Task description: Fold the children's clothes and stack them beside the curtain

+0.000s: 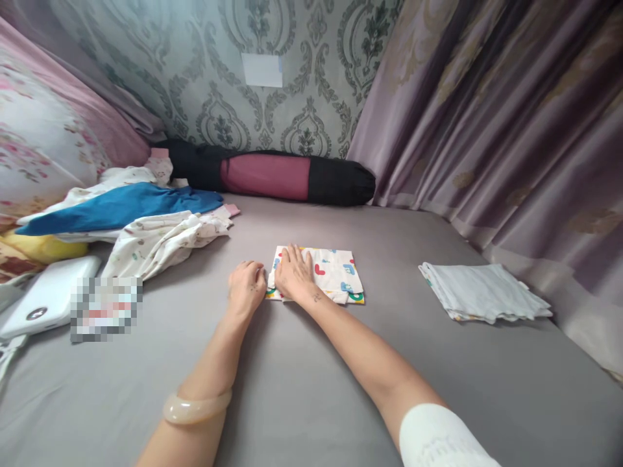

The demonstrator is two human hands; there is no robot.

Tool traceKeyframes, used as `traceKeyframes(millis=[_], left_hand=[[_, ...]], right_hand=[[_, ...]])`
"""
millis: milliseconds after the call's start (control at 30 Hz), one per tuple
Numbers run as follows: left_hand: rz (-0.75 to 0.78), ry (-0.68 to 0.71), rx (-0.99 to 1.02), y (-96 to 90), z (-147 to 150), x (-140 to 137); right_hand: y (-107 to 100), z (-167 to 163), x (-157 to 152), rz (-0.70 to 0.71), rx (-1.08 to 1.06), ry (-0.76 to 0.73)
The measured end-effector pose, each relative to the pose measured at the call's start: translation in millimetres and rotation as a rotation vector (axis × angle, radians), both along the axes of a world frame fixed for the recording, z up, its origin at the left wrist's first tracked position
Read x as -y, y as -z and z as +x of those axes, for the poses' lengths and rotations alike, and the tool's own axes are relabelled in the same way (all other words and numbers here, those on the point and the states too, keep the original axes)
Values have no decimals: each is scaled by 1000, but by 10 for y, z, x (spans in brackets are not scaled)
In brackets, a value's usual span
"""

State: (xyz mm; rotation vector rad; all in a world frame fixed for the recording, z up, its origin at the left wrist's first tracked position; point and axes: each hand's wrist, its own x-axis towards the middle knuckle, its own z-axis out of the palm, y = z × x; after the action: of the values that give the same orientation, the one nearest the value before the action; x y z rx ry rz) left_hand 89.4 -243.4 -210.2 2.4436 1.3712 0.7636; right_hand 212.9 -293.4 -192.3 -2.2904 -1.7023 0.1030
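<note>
A folded white printed garment [331,269] with red, blue and green shapes lies flat in the middle of the bed. My right hand [294,269] rests palm down on its left part, fingers stretched out and spread a little. At the garment's left edge, my left hand [247,285] is closed, with its fingers curled around the cloth's border. The fingertips of that hand are partly hidden. A pale bangle [197,408] circles my left forearm.
A grey folded cloth stack [484,292] lies to the right. On the left are a blue garment [131,207], a patterned light garment [156,246], a white device [53,292] with a cable, and a blurred-out packet [104,311]. A black and maroon bolster [265,176] lies along the wall.
</note>
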Motion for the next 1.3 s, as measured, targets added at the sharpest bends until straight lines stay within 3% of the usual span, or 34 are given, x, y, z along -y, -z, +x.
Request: traceKeyframes(millis=[167, 533, 733, 933, 1100, 1300], left_hand=[[0, -21, 29, -3, -8, -20], [-33, -24, 43, 22, -3, -28], [-27, 109, 69, 27, 53, -12], [-56, 324, -68, 19, 198, 193], [-140, 382, -243, -6, 246, 298], [-135, 371, -267, -21, 242, 279]], right_hand=[[19, -68, -76, -51, -43, -47], [30, -65, -54, -25, -44, -56], [-76, 98, 79, -62, -119, -161], [-94, 396, 304, -55, -43, -8], [26, 502, 358, -55, -21, 12], [50, 482, 343, -45, -35, 21]])
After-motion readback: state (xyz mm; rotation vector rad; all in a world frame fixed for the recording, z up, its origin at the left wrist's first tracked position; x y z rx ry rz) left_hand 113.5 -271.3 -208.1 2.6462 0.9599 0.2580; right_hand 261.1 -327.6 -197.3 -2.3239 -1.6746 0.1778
